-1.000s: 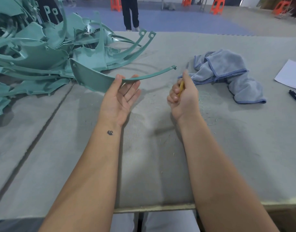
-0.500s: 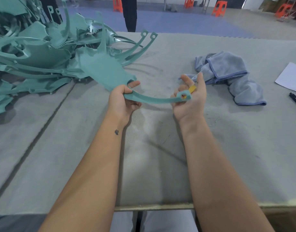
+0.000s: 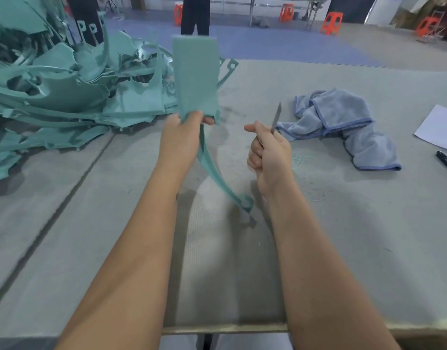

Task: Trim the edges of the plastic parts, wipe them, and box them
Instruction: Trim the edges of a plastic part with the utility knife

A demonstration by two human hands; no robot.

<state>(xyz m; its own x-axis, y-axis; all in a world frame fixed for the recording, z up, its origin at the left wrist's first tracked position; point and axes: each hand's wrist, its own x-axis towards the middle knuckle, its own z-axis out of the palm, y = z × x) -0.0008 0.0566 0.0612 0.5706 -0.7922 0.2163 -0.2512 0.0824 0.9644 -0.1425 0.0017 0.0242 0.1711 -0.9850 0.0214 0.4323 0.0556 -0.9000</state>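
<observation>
My left hand (image 3: pixel 178 140) grips a teal plastic part (image 3: pixel 196 77) at its narrow waist. The part's broad flat panel stands upright above the hand, and its thin curved arm hangs down toward me, its looped tip just above the table (image 3: pixel 343 223). My right hand (image 3: pixel 268 154) is curled round a thin knife (image 3: pixel 276 117), blade pointing up, a hand's width to the right of the part and not touching it. A blue-grey cloth (image 3: pixel 343 122) lies crumpled on the table beyond my right hand.
A big heap of teal plastic parts (image 3: pixel 65 92) fills the table's far left. White paper (image 3: pixel 438 127) and a black pen (image 3: pixel 446 161) lie at the right edge. Plastic shavings (image 3: pixel 302 157) dot the felt near my right hand. A person (image 3: pixel 194 15) stands beyond the table among orange stools.
My left hand has turned the part upright, so the panel now stands up and the arm hangs down. My right hand let go of the arm's tip and now holds the knife blade up.
</observation>
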